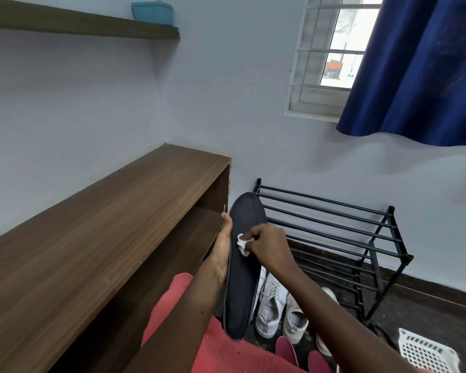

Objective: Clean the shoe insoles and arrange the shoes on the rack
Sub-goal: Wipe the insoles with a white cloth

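Note:
A long dark insole (242,278) stands upright in front of me, its toe end pointing up. My left hand (222,251) lies flat along its left side with the fingers straight, supporting it from behind. My right hand (268,249) pinches a small crumpled white cloth (243,242) and presses it against the insole's face. The black metal shoe rack (334,224) stands against the wall behind the insole, its bars bare. White sneakers (273,305) sit on the floor below my right arm.
A brown wooden shelf unit (105,224) runs along the left wall. Pink-red shoes (287,351) lie at the bottom beside the sneakers. A white plastic basket (425,351) sits at the lower right. A blue curtain (420,65) hangs by the window.

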Demonstrator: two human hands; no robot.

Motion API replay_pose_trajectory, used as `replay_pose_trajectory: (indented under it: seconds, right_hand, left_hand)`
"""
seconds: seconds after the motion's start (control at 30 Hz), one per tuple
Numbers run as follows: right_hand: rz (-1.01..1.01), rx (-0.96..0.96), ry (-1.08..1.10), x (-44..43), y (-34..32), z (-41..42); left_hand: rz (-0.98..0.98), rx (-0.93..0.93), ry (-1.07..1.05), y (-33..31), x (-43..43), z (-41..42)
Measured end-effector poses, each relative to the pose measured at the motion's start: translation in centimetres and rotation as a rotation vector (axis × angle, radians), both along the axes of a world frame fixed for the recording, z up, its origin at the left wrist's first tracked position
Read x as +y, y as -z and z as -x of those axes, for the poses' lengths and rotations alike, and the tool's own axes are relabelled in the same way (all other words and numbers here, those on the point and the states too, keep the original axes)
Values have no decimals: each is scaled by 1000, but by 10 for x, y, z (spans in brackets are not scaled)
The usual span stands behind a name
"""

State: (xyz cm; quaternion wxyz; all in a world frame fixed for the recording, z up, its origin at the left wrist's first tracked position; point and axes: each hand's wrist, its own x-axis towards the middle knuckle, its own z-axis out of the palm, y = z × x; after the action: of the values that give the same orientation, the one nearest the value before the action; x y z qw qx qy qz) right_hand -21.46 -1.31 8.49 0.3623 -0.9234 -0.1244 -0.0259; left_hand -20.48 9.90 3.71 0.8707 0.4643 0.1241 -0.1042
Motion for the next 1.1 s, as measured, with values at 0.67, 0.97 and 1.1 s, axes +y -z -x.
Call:
replay_pose_trajectory:
  seconds: [0.67, 0.97, 1.1]
  right_hand:
    - [208, 3, -38, 6, -6, -12]
    - [-86, -166, 168, 0, -21, -47]
    - [-149, -165, 177, -1, -20, -41]
  left_hand:
    - [54, -6, 36, 4, 5, -1]
    - [234, -37, 226, 2, -3, 10]
    - [261, -74, 235, 1, 0, 16]
